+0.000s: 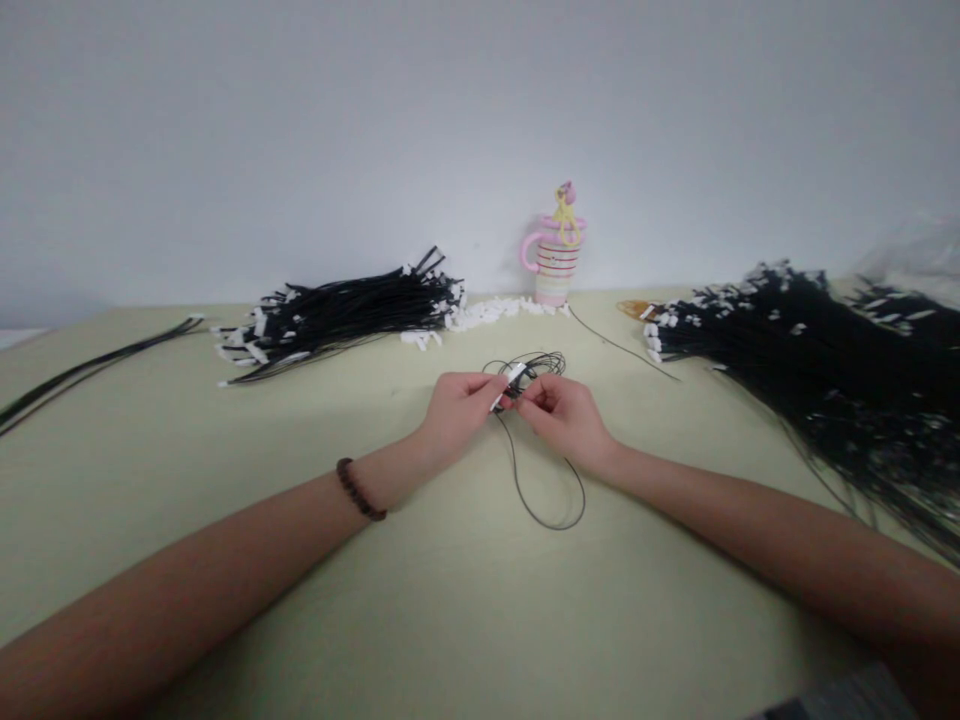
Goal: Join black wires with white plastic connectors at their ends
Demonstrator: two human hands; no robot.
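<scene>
Near the middle of the table my left hand [455,418] pinches a small white plastic connector [516,374] between thumb and finger. Close beside it, almost touching, my right hand [570,420] is closed in a pinch on thin black wire [553,362]. Several loops of that wire curl up behind the fingers. One long loop hangs down and lies on the table in front of my right hand. The exact spot where wire and connector meet is hidden by my fingertips, so I cannot tell whether they are joined.
Loose white connectors [495,312] lie in a pile at the back. A bundle of black wires with white ends [352,310] lies left of it, a larger black bundle [825,350] at right. A pink striped mug [556,265] stands by the wall. Some cables [97,360] lie far left.
</scene>
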